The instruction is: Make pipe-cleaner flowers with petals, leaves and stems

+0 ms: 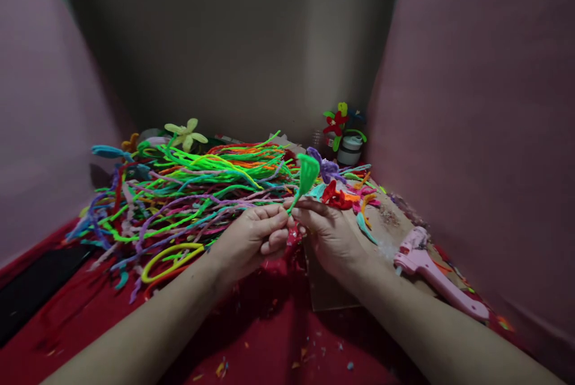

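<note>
A bright green pipe-cleaner leaf [308, 174] stands upright in the middle of the view, its stem running down between my fingertips. My left hand [257, 232] pinches the stem from the left, thumb and forefinger closed. From the other side my right hand [330, 235] grips the same stem with its fingers closed. The lower end of the stem is hidden by the fingers. Just behind the hands lies a big heap of coloured pipe cleaners [211, 172]. A purple pipe-cleaner flower [330, 169] and a red pipe-cleaner flower [335, 196] lie to the right of the leaf.
A pink glue gun [442, 280] rests on cardboard [332, 292] at the right. Yellow-handled scissors [173, 259] lie left of my hands. A black flat object [40, 289] is at far left. Behind stands a jar [349, 150] by pipe-cleaner flowers. Scraps dot the red cloth [265, 349].
</note>
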The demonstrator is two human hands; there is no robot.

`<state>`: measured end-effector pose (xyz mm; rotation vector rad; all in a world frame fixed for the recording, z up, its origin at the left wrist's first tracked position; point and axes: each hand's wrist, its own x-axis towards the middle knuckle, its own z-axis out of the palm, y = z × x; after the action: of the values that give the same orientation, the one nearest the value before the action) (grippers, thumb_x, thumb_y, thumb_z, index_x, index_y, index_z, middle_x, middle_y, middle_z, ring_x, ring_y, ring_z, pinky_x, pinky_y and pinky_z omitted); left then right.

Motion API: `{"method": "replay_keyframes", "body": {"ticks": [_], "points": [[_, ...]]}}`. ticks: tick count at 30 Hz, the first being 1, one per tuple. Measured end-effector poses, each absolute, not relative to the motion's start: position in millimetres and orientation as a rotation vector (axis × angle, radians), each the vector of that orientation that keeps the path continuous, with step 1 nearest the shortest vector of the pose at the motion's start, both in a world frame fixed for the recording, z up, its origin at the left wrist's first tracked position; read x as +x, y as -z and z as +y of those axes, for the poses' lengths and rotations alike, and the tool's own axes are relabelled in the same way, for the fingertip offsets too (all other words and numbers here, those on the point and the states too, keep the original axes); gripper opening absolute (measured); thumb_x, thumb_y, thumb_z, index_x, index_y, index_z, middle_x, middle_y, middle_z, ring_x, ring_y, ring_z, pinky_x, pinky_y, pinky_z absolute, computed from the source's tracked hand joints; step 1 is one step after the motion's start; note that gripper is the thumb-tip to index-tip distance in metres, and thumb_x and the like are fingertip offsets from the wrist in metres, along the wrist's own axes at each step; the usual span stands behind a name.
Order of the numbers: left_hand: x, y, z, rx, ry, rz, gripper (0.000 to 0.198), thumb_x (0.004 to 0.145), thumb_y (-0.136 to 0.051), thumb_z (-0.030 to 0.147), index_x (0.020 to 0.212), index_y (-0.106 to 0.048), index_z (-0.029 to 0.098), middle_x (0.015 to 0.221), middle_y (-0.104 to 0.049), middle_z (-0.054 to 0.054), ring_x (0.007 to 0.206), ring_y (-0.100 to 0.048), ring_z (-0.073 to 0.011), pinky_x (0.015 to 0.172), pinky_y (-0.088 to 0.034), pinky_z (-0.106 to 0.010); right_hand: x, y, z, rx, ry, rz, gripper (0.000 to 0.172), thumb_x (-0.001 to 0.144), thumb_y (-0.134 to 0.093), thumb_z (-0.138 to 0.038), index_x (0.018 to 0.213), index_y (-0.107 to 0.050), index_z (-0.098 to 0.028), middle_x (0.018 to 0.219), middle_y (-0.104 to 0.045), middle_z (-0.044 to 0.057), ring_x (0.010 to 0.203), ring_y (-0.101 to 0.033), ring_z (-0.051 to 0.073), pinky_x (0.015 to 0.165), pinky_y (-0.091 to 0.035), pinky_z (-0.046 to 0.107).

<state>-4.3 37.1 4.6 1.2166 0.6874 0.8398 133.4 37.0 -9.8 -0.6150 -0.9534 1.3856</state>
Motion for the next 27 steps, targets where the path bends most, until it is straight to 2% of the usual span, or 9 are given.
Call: {"method": "replay_keyframes", "body": {"ticks": [3,7,10,13,17,22,24,27], "points": [[-2.6,-5.4,33.9,1.667,-0.945,0.951,0.026,0.087,-0.044,0.030,0.067,-0.050,0.016,0.051,-0.043,0.005,0.044,-0.036,-0.0060,0.047,-0.029,-0.019,133.3,12.6,37.1,-0.591,-1.404,-0.879,0.008,0.058,-0.073,-0.016,0.065,-0.071,-0.020,0.072,-0.065,-0.001,0.072,-0.056,0.014,0.078,-0.043,0.030],[-2.3,3.7,30.6,2.283,-1.031,1.219,0.017,0.085,-0.047,0.028,0.081,-0.056,0.015,0.065,-0.056,0.000,0.056,-0.051,-0.0114,0.056,-0.036,-0.023,134.1,13.6,36.3,-0.657,-1.400,-0.820,0.011,0.054,-0.075,-0.016,0.064,-0.071,-0.019,0.073,-0.064,-0.001,0.071,-0.054,0.014,0.074,-0.043,0.029],[-4.1,13.4,31.5,2.596,-1.082,1.314,0.018,0.087,-0.043,0.024,0.085,-0.057,0.013,0.067,-0.060,-0.003,0.057,-0.055,-0.0136,0.055,-0.036,-0.024,134.2,12.9,34.9,-0.709,-1.359,-0.882,0.010,0.054,-0.075,-0.018,0.063,-0.070,-0.019,0.074,-0.063,0.000,0.076,-0.054,0.015,0.075,-0.042,0.029],[-6.1,17.3,33.1,2.744,-1.151,1.311,0.019,0.088,-0.040,0.020,0.082,-0.057,0.014,0.060,-0.057,-0.001,0.050,-0.052,-0.0122,0.051,-0.034,-0.023,134.5,12.1,33.7,-0.715,-1.321,-0.983,0.007,0.059,-0.072,-0.023,0.064,-0.070,-0.019,0.074,-0.061,0.000,0.080,-0.054,0.017,0.079,-0.041,0.030],[-6.4,12.9,33.1,2.584,-1.202,1.270,0.019,0.086,-0.041,0.016,0.072,-0.055,0.016,0.052,-0.048,0.003,0.044,-0.043,-0.0085,0.047,-0.031,-0.021,137.2,7.6,31.8,-0.783,-1.167,-1.244,0.010,0.069,-0.064,-0.027,0.070,-0.071,-0.020,0.078,-0.062,0.002,0.082,-0.055,0.018,0.079,-0.041,0.032],[-0.9,1.4,30.9,1.978,-1.159,1.178,0.024,0.086,-0.043,0.027,0.068,-0.055,0.017,0.049,-0.043,0.005,0.042,-0.038,-0.0067,0.044,-0.033,-0.019,140.8,-2.1,28.3,-0.864,-0.998,-1.442,0.014,0.073,-0.058,-0.021,0.077,-0.071,-0.020,0.083,-0.063,0.002,0.086,-0.055,0.019,0.083,-0.041,0.033],[1.2,-3.5,29.9,1.762,-1.095,1.109,0.021,0.084,-0.046,0.029,0.072,-0.057,0.016,0.047,-0.043,0.006,0.039,-0.038,-0.0066,0.040,-0.032,-0.019,141.2,-4.2,27.7,-0.851,-1.036,-1.443,0.017,0.074,-0.055,-0.020,0.078,-0.071,-0.020,0.083,-0.063,0.003,0.084,-0.055,0.018,0.082,-0.042,0.033],[0.9,-8.7,29.5,1.557,-1.005,1.014,0.017,0.082,-0.050,0.028,0.089,-0.060,0.016,0.047,-0.048,0.006,0.036,-0.038,-0.0059,0.036,-0.030,-0.018,141.1,-4.0,28.6,-0.810,-1.124,-1.363,0.018,0.073,-0.054,-0.019,0.078,-0.071,-0.020,0.084,-0.064,0.002,0.083,-0.055,0.018,0.081,-0.043,0.033]]}}
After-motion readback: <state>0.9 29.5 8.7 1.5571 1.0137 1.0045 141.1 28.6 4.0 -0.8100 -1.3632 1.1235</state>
